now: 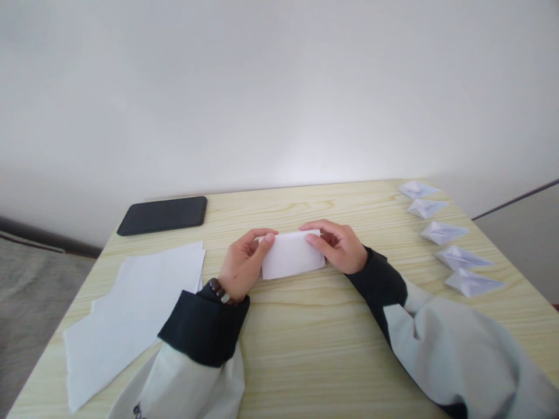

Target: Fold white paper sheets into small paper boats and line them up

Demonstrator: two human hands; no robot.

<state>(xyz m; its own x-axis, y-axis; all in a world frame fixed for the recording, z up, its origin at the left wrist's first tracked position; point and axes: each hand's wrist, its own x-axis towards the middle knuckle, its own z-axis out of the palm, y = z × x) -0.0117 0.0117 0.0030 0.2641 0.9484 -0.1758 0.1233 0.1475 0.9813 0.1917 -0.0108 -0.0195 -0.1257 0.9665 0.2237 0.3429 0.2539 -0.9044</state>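
Observation:
A small white rectangle of folded paper (292, 256) is held above the middle of the table, its long side running left to right. My left hand (246, 259) pinches its upper left corner, thumb in front and fingers behind. At the upper right corner my right hand (338, 244) grips it the same way, with the thumb on the near face. A beaded bracelet (220, 290) circles my left wrist. The fingers behind the paper are partly hidden.
Loose white sheets (135, 302) lie overlapping on the left of the wooden table (305, 355). A black phone (163, 215) rests at the back left. Several folded paper boats (444, 232) form a row along the right edge. A white wall (279, 93) stands behind.

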